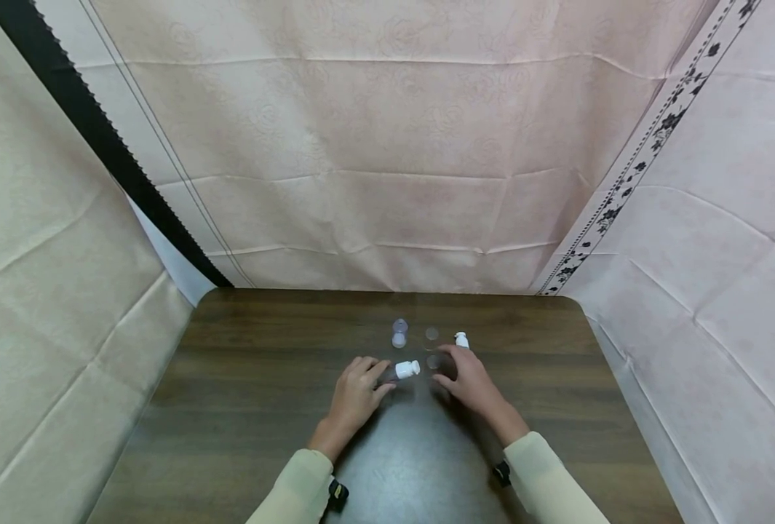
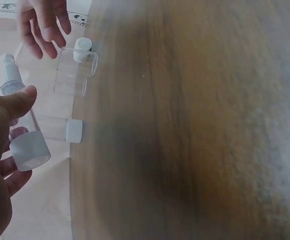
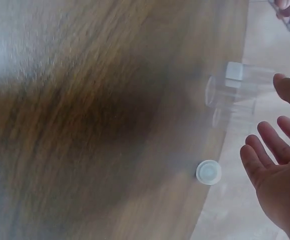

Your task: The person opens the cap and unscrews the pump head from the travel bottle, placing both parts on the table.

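Note:
My left hand (image 1: pixel 356 397) grips a small clear bottle (image 2: pixel 33 120) with a white top and a white base, tilted above the table. In the left wrist view the thumb lies across its front and the fingers are behind. My right hand (image 1: pixel 469 382) has its fingers apart and holds nothing, as the right wrist view shows. It hovers beside two clear cylinders (image 1: pixel 431 333) that stand on the table. Just beyond its fingers is a white pump top (image 1: pixel 462 340), partly hidden in the head view. Another clear container with a white base (image 1: pixel 399 333) stands behind the held bottle.
The brown wooden table (image 1: pixel 230 407) ends at a far edge just beyond the small parts. Pale cloth hangs behind it (image 1: pixel 361 145) and along both sides. Dark bands (image 1: pixel 338 495) circle the sleeves near both wrists.

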`<action>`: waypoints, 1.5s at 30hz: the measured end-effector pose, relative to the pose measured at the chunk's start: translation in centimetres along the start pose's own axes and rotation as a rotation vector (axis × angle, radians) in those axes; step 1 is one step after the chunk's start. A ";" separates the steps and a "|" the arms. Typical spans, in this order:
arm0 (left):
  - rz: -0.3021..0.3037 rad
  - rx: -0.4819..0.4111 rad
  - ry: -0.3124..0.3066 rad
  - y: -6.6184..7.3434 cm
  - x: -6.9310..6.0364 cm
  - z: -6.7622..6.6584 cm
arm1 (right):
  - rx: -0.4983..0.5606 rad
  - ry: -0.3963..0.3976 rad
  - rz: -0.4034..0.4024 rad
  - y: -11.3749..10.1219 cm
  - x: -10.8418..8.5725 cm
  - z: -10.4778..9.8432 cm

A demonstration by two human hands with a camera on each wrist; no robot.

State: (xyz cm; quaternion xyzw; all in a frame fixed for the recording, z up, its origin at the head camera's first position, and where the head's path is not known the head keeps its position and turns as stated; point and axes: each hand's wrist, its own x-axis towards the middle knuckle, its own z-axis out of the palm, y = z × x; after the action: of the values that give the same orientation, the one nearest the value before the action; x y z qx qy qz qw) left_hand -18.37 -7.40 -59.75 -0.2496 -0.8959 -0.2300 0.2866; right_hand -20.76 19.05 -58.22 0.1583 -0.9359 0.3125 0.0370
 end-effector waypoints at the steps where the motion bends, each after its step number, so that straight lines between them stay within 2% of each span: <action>1: 0.002 0.002 0.001 0.1 0.1 0.0 | 0.002 0.010 -0.009 -0.1 -0.1 -0.1; 6: 0.017 0.024 -0.006 0.7 0.4 0.0 | 0.037 0.061 -0.062 -0.8 -0.9 -0.6; 10: 0.035 0.036 -0.023 1.3 0.7 -0.1 | 0.123 0.060 -0.078 -1.5 -1.5 -0.9; 15: 0.059 0.072 -0.052 2.1 1.1 -0.2 | 0.306 -0.001 -0.013 -2.5 -1.9 -1.1; 18: 0.079 0.093 -0.071 2.5 1.2 -0.1 | 0.374 -0.021 0.041 -2.9 -1.9 -1.0; 25: 0.150 0.130 -0.066 3.2 1.5 0.3 | 0.345 -0.003 0.093 -3.0 -2.0 -0.2; 29: 0.169 0.154 -0.074 3.6 1.6 0.6 | 0.342 -0.001 0.113 -2.9 -2.2 0.1; 32: 0.168 0.163 -0.075 3.8 1.6 0.8 | 0.351 -0.004 0.130 -2.9 -2.4 0.1; 39: 0.159 0.132 -0.023 4.1 1.6 1.2 | 0.378 0.047 0.123 -2.9 -2.6 0.3; 45: 0.129 0.100 -0.061 4.1 1.4 1.3 | 0.384 0.082 0.106 -2.9 -2.8 0.3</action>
State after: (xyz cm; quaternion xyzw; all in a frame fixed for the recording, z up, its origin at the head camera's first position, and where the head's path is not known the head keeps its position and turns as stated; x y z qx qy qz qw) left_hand -17.47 -3.07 -58.68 -0.2991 -0.8967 -0.1580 0.2855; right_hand -17.15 17.42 -57.29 0.0998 -0.8638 0.4931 0.0278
